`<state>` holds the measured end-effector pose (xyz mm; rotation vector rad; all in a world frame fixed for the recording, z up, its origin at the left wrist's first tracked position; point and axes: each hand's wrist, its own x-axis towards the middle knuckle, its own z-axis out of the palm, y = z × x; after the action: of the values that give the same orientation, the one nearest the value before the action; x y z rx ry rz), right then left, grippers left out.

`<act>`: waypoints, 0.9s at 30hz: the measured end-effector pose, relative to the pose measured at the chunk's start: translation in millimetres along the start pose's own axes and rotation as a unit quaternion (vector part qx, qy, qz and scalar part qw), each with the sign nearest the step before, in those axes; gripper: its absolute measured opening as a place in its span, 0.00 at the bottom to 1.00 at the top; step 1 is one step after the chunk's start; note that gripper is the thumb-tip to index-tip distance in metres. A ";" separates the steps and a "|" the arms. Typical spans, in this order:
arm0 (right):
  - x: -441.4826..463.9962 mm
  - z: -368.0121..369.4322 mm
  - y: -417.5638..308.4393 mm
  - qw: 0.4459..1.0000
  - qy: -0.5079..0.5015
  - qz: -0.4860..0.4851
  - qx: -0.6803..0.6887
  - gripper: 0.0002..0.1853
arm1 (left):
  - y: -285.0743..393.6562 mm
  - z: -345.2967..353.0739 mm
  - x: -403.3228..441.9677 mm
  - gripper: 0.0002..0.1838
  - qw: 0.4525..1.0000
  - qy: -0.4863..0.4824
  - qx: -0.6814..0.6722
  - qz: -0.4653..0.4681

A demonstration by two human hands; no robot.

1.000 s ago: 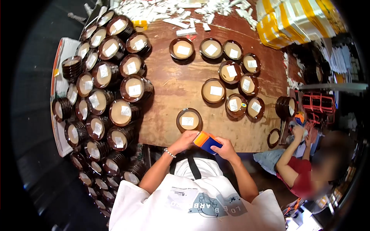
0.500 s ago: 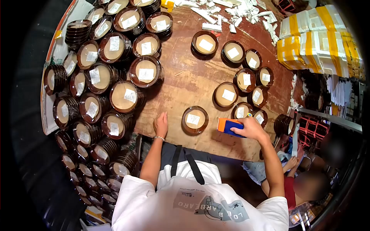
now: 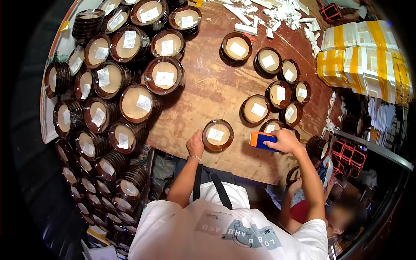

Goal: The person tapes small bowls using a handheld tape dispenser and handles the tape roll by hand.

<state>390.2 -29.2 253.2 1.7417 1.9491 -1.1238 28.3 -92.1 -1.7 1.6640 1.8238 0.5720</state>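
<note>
Close to the table's front edge lies a round dark-brown plate (image 3: 227, 145) with a tan centre and a white label, wrapped in clear film. My left hand (image 3: 196, 144) is at its left rim, fingers together and touching the edge. My right hand (image 3: 286, 141) grips a blue-and-orange handheld tool (image 3: 264, 142), box-shaped, held above the table to the right of that plate. Its exact kind is not clear. Beyond the tool, several similar labelled plates (image 3: 255, 109) stand in low stacks, some partly hidden by my right hand and forearm.
Tall stacks of wrapped brown plates (image 3: 137, 105) crowd the left side. White foam scraps (image 3: 277, 17) litter the table's far end. Taped white foam boxes (image 3: 362, 65) stand at the right. Another person (image 3: 299, 212) sits at lower right, a hand near a plate stack (image 3: 294, 175).
My left hand has moved right and forward to the near plate's rim. The tool in my right hand has shifted slightly right. The other person has leaned in towards the table.
</note>
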 end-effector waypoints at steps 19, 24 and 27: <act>-5.0 24.7 16.6 1.000 0.028 -0.012 0.002 0.28 | 9.1 5.1 -20.2 0.38 0.893 -0.110 -0.404 -0.165; -3.5 35.9 25.7 0.998 0.057 -0.003 0.020 0.28 | 32.5 -4.5 -13.8 0.38 0.936 -0.147 -0.270 -0.169; -4.3 39.3 29.7 0.999 0.023 0.030 0.037 0.28 | 27.9 10.6 -17.9 0.25 0.901 -0.138 -0.321 -0.257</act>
<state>408.2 -61.1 220.1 1.8665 1.8915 -1.1594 56.6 -107.3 11.8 0.7390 1.5389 0.5773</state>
